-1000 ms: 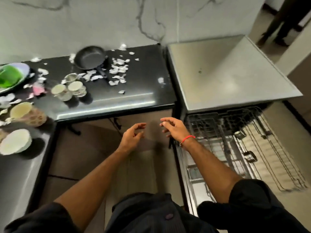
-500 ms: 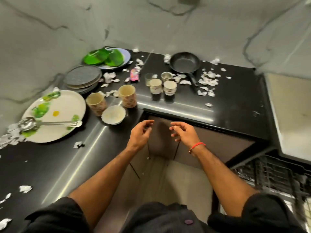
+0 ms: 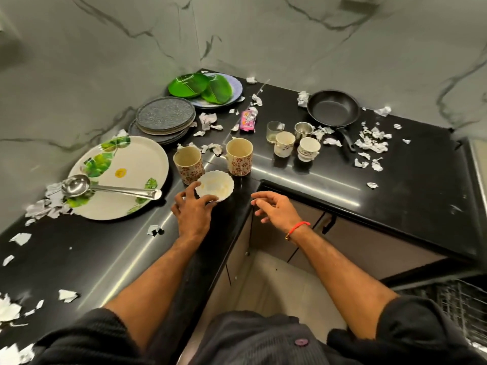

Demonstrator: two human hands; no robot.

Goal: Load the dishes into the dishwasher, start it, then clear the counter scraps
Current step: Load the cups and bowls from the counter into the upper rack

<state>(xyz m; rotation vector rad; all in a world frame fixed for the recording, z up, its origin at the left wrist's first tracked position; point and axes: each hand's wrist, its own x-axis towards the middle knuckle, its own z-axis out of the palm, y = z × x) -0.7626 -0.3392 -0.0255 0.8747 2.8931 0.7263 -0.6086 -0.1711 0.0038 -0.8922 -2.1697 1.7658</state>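
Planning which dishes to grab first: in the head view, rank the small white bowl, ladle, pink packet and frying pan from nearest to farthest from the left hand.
1. Small white bowl, at the left hand's fingertips.
2. Ladle, left, on the floral plate.
3. Pink packet, behind the mugs.
4. Frying pan, far right rear.

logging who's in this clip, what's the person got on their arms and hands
Both forearms are bare, with dark sleeves pushed up past the elbows. The right hand has a thin red thread band at the wrist. The left hand wears nothing; no gloves on either.

Small white scalloped bowl (image 3: 216, 186), upright (empty), near counter's inner corner, before two patterned mugs (image 3: 188, 164)
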